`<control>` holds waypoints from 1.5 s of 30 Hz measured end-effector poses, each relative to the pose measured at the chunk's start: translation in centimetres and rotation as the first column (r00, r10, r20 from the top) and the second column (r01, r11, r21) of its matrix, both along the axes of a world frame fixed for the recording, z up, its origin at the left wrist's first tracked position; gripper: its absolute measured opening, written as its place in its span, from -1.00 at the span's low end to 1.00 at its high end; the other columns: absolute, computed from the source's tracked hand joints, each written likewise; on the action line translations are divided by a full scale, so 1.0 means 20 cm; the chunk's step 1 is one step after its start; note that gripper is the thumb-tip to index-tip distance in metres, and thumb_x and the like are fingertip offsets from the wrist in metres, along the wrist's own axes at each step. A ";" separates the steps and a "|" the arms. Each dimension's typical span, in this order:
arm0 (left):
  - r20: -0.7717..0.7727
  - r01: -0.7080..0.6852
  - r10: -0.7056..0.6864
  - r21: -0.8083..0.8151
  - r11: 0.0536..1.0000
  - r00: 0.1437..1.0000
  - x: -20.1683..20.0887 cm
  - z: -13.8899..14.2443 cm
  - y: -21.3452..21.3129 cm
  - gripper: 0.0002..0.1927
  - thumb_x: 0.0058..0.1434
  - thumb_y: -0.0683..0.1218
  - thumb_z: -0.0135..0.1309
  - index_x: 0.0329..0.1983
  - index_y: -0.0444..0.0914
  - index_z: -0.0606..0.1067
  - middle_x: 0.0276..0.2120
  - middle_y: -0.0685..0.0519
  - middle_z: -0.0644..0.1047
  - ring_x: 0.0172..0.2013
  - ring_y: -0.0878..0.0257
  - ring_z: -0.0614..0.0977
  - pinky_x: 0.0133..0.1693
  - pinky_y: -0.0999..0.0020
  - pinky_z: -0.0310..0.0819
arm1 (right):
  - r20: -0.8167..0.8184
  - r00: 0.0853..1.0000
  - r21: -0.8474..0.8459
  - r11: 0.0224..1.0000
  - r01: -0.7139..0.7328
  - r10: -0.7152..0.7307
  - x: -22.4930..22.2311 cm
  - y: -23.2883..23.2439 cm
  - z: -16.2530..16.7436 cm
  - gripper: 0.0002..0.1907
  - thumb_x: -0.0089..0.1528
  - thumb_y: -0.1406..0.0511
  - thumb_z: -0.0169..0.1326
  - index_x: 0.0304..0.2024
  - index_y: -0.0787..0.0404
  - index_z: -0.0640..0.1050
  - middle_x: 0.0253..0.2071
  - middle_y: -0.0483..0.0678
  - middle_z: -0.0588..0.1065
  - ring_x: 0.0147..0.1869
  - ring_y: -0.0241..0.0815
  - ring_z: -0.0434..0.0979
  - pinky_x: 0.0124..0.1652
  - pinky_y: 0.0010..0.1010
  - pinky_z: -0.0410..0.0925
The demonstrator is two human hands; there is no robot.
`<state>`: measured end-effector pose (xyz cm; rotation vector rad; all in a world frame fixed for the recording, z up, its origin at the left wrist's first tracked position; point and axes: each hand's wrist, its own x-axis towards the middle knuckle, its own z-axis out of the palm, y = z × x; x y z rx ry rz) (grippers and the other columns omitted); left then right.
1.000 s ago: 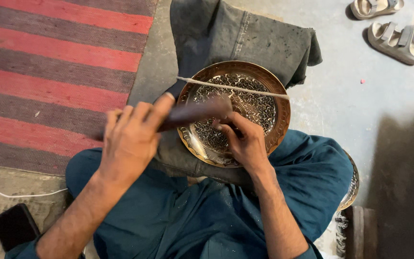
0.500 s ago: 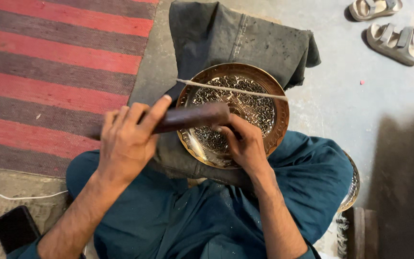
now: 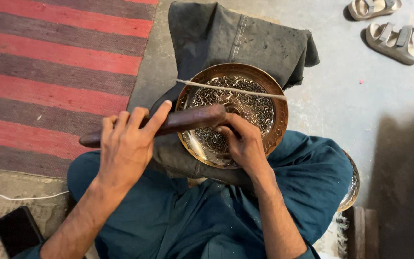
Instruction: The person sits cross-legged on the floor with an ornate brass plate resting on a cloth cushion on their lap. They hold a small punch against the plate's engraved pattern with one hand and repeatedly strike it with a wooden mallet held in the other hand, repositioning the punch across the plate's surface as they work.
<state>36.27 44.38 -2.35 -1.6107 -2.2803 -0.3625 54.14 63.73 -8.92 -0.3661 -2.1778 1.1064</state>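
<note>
Engraved brass plate (image 3: 245,103) lies under my right hand (image 3: 243,141), fingers pinching a hidden tool; left hand (image 3: 125,146) grips wooden mallet (image 3: 168,123), next strike needs aim.

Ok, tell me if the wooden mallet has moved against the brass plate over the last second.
Yes. The wooden mallet has swung: its head sat over the brass plate centre, and now lies at the left rim.

Open: bare concrete floor (image 3: 341,110), right of frame.
Blocked: wooden mallet (image 3: 168,123) and thin stick (image 3: 231,89) cross the brass plate (image 3: 276,103).
</note>
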 end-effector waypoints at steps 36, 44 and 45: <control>0.599 -0.297 0.033 0.348 0.889 0.800 0.34 -0.25 -0.20 -0.13 0.04 -0.30 0.16 0.46 -0.14 0.20 0.11 -0.21 0.51 0.07 -0.18 0.60 0.00 0.03 0.55 | 0.240 0.896 0.125 0.903 -0.410 0.373 -0.08 0.19 0.09 -0.69 0.25 0.41 0.21 0.05 0.27 0.56 -0.16 0.00 0.66 -0.05 -0.13 0.74 -0.10 -0.39 0.54; 0.299 -0.253 0.197 0.162 0.954 0.934 0.31 -0.29 -0.18 -0.05 -0.03 -0.24 0.26 0.47 -0.05 0.20 -0.25 -0.06 0.48 -0.18 -0.05 0.59 -0.12 -0.02 0.42 | 0.259 0.888 0.154 0.892 -0.426 0.380 -0.08 0.18 0.11 -0.72 0.24 0.38 0.22 0.02 0.22 0.58 -0.18 0.05 0.64 -0.14 -0.05 0.71 -0.17 -0.32 0.49; 0.260 -0.245 0.200 0.154 0.957 0.945 0.31 -0.29 -0.19 -0.03 -0.06 -0.22 0.28 0.46 -0.04 0.20 -0.24 -0.07 0.48 -0.16 -0.07 0.59 -0.13 -0.03 0.41 | 0.254 0.888 0.159 0.889 -0.429 0.383 -0.09 0.18 0.11 -0.71 0.24 0.38 0.23 0.03 0.23 0.57 -0.17 0.06 0.64 -0.13 -0.04 0.70 -0.16 -0.32 0.49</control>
